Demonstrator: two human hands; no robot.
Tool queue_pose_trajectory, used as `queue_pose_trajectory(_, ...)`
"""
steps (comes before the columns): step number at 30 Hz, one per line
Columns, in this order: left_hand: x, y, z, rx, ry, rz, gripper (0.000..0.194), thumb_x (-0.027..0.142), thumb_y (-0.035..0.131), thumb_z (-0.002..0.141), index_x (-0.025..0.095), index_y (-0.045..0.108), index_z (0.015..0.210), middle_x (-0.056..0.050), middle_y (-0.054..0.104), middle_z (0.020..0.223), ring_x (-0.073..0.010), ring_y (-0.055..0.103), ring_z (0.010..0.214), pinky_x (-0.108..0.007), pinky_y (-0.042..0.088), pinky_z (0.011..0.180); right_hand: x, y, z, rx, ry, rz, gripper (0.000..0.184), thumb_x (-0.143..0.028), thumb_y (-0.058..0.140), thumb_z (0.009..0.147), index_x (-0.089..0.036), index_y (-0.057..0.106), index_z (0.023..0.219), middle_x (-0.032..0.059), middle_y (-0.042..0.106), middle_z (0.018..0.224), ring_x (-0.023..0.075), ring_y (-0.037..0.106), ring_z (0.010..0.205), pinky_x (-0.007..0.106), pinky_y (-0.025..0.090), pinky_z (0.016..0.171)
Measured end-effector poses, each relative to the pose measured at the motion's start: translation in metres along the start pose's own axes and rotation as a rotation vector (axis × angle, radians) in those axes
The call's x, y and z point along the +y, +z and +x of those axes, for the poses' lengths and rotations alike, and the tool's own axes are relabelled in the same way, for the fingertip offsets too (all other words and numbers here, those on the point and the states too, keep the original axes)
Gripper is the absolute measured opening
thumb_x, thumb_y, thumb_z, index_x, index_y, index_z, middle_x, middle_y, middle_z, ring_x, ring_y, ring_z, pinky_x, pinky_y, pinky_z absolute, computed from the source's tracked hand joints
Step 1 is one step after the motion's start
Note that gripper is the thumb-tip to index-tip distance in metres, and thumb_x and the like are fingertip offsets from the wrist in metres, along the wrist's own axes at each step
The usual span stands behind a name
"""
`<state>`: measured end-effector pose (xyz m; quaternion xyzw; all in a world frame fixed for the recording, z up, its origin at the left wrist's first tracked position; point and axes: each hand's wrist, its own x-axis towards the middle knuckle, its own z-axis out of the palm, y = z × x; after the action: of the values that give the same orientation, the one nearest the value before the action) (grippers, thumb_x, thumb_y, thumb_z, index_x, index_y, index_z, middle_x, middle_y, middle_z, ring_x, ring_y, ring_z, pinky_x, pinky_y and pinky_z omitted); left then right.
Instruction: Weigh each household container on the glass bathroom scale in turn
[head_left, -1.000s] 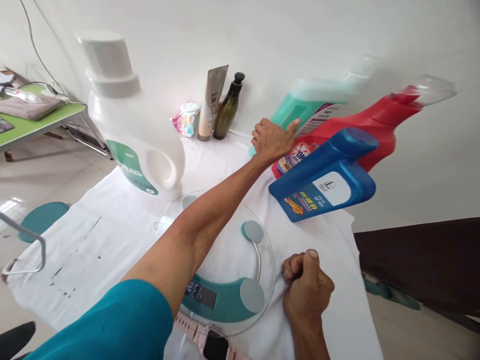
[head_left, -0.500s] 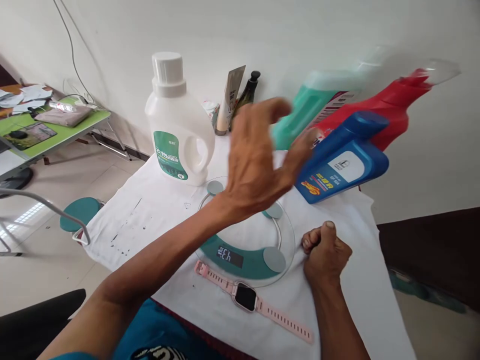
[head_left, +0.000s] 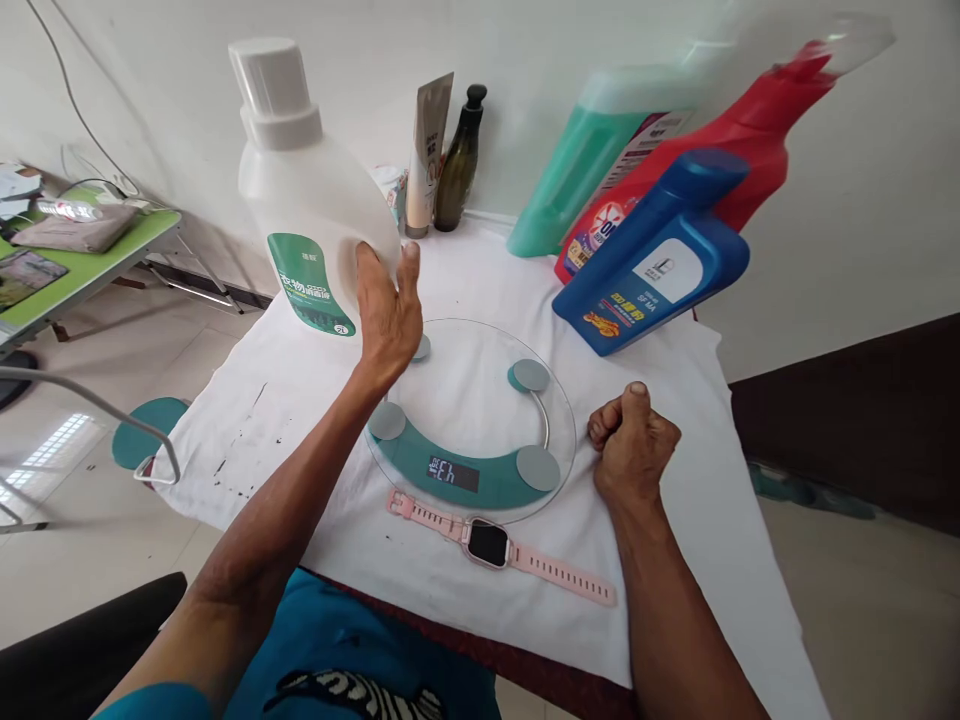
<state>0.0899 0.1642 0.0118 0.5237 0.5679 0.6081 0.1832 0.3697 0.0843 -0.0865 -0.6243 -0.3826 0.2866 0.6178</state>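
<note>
Left hand (head_left: 388, 318) has shifted from green bottle (head_left: 581, 165) to white bottle (head_left: 307, 200), at far left of scale (head_left: 495, 482), and grips it; work thus centres on that bottle; right hand (head_left: 637, 445) remains fisted.

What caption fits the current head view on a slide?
Left hand on the white bottle, right hand curled into a fist beside the round glass scale.

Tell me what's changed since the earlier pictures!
The left hand went from the green bottle leftward over the scale and is now on the white bottle; whether it's gripping isn't clear. The right hand stayed a fist beside the scale; the blue bottle and pink watch stayed put.
</note>
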Motion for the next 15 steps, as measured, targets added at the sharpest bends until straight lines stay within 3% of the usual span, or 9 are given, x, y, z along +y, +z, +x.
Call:
queue_pose_trajectory(2, -0.002, 0.0, 0.009, 0.005, 0.019, -0.05, 0.05, 0.077, 0.043, 0.11, 0.031, 0.043, 0.089, -0.012, 0.07, 0.105, -0.0308, 0.069, 0.109, -0.052, 0.054, 0.108, -0.001, 0.001, 0.0, 0.007, -0.012, -0.007, 0.068, -0.076, 0.065, 0.094, -0.025, 0.042, 0.055, -0.0032, 0.039, 0.048, 0.0101, 0.041, 0.046, 0.028, 0.028, 0.046)
queue_pose_trajectory(5, -0.01, -0.01, 0.01, -0.018, 0.057, -0.137, 0.059, 0.089, 0.045, 0.102, 0.032, 0.052, 0.088, -0.009, 0.073, 0.097, -0.0306, 0.07, 0.101, -0.052, 0.052, 0.103, -0.002, 0.002, 0.0, 0.011, -0.02, 0.0, 0.069, -0.076, 0.066, 0.093, -0.025, 0.042, 0.053, -0.0033, 0.037, 0.047, 0.0098, 0.04, 0.045, 0.028, 0.028, 0.046)
queue_pose_trajectory(10, -0.014, -0.046, 0.0, -0.036, 0.085, -0.262, 0.065, 0.089, 0.047, 0.102, 0.029, 0.072, 0.094, -0.003, 0.07, 0.084, -0.0236, 0.065, 0.08, -0.044, 0.053, 0.081, -0.002, 0.003, 0.0, 0.005, -0.027, -0.024, 0.071, -0.079, 0.065, 0.092, -0.026, 0.042, 0.052, -0.0022, 0.038, 0.046, 0.0115, 0.041, 0.045, 0.03, 0.028, 0.047)
queue_pose_trajectory(13, -0.011, -0.068, -0.003, 0.123, 0.08, -0.263, 0.071, 0.088, 0.046, 0.103, 0.028, 0.067, 0.07, 0.0, 0.059, 0.063, -0.0196, 0.054, 0.062, -0.04, 0.045, 0.066, -0.001, 0.003, 0.0, 0.0, -0.035, -0.043, 0.071, -0.08, 0.064, 0.093, -0.026, 0.043, 0.051, -0.0015, 0.039, 0.045, 0.0125, 0.041, 0.045, 0.031, 0.029, 0.048)
queue_pose_trajectory(15, -0.008, -0.08, -0.003, 0.249, 0.102, -0.194, 0.068, 0.085, 0.062, 0.099, 0.026, 0.061, 0.064, 0.003, 0.053, 0.058, -0.0162, 0.047, 0.056, -0.037, 0.041, 0.062, 0.0, 0.002, 0.0, -0.003, -0.043, -0.042, 0.072, -0.08, 0.063, 0.094, -0.026, 0.043, 0.051, -0.0016, 0.039, 0.045, 0.0126, 0.041, 0.046, 0.031, 0.029, 0.048)
